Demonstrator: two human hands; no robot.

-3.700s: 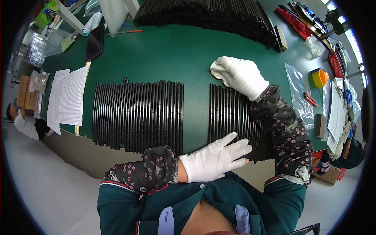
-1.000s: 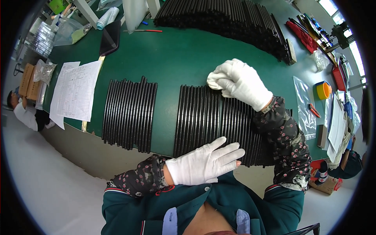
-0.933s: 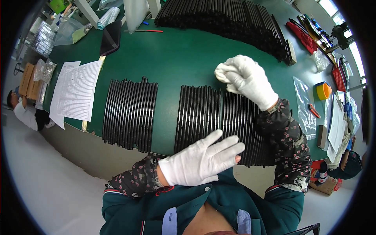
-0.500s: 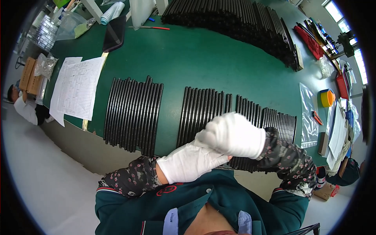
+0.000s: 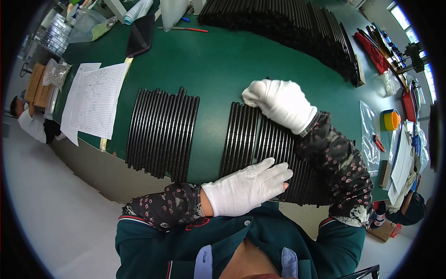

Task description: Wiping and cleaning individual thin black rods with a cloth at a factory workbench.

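Observation:
My left hand, in a white glove, lies flat with fingers outstretched over the near part of a row of thin black rods. Above the far ends of these rods, my right hand, also gloved in white, is closed. An off-white edge shows at its fingers, and a small dark tip pokes out behind the fist; what it grips I cannot make out. My right forearm covers part of the rods on the right. Left of them, apart, lies a second group of black rods side by side.
A large stack of black rods fills the far side of the green table. Printed sheets and a dark phone lie left. Clear bags, red-handled pliers and yellow tape lie right. Someone sits far left.
My right hand has moved from above my left hand to the rods' far ends. My left hand has flattened on the rods, shifting slightly right. The gap between the rods has moved.

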